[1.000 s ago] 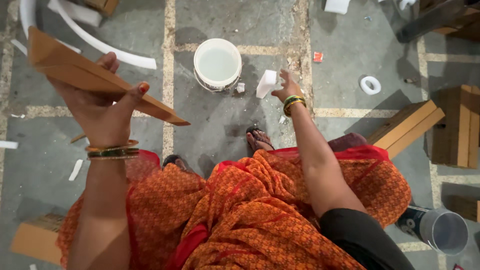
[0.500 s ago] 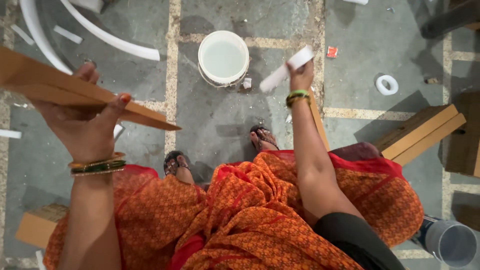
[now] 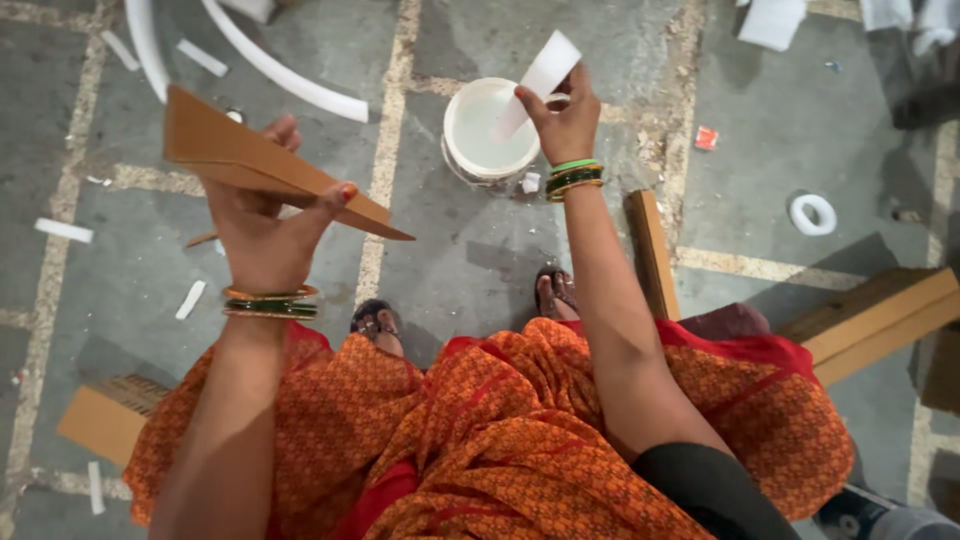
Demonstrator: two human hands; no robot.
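White strip (image 3: 538, 80) partly hides bucket (image 3: 470, 150); R hand (image 3: 565, 120) holding.

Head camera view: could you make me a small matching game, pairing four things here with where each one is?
Things:
1. brown wedge board
2. white strip
3. white bucket
4. white ring

Places:
A. on the floor, far right
B. in the right hand
C. in the left hand
D. on the floor below the raised right hand

Pairs: 1-C, 2-B, 3-D, 4-A
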